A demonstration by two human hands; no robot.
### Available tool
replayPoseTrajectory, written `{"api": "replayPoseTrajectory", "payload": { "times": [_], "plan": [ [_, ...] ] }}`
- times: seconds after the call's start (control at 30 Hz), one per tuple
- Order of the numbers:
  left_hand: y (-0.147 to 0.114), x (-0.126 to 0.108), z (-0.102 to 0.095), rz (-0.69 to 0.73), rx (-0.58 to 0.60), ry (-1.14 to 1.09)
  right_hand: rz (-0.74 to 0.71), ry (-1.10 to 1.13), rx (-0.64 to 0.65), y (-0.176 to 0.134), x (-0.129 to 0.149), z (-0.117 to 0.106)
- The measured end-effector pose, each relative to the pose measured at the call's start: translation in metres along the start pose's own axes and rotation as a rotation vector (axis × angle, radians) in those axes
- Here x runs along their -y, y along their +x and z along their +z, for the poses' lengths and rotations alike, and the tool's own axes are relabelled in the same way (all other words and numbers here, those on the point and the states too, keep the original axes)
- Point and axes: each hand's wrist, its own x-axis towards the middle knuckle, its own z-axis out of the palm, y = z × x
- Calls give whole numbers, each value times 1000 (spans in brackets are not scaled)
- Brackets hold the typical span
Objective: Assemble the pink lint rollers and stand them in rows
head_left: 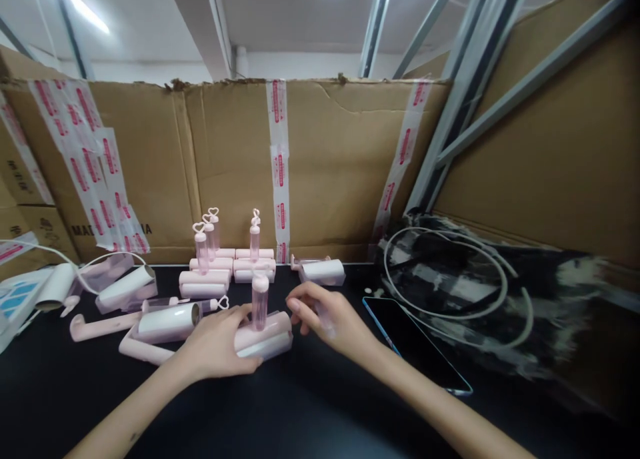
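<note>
My left hand [220,342] is wrapped round the left end of a pink lint roller [270,336], which lies on the black table with its clear pink handle [260,302] standing up. A white sheet roll shows under its pink cover. Just right of that roller, my right hand [325,316] hangs with fingers curled in and thumb close to the index finger. A pale translucent patch shows near its palm, but I cannot make out what it holds. Behind stand several similar lint rollers [205,282] with heart-shaped loops on their upright handles.
Loose roller parts [167,322] lie to the left, beside a white roll [55,286]. Another white roll [323,271] lies behind my right hand. A phone [417,342] and a coiled white cable [445,312] are at the right. Taped cardboard [235,159] walls the back.
</note>
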Motion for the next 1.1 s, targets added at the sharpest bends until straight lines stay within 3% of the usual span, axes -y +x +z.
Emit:
{"api": "replayPoseTrajectory", "payload": {
  "times": [0.13,0.3,0.5,0.7,0.77,0.83,0.93,1.03,1.1],
  "plan": [
    [11,-2,11,-74,-89,-134,-54,-223,76,3,-19,-7],
    [14,-4,21,8,-200,-249,-100,80,218,6,-41,21],
    [4,1,14,-134,-274,-453,-94,194,213,8,-41,29],
    [5,4,-2,-156,-605,-773,-21,8,242,11,-51,16],
    [5,1,-6,-175,-586,-812,-34,-51,213,11,-50,6],
    [5,0,-6,-199,-494,-846,-33,-65,96,10,-43,-6],
    [7,2,-1,-207,-400,-867,-56,149,-81,0,-28,-20],
    [8,4,2,-209,-378,-871,-179,363,-135,-14,-11,-19],
    [8,5,3,-204,-369,-884,-246,325,-140,-21,-2,-13]
  ]
}}
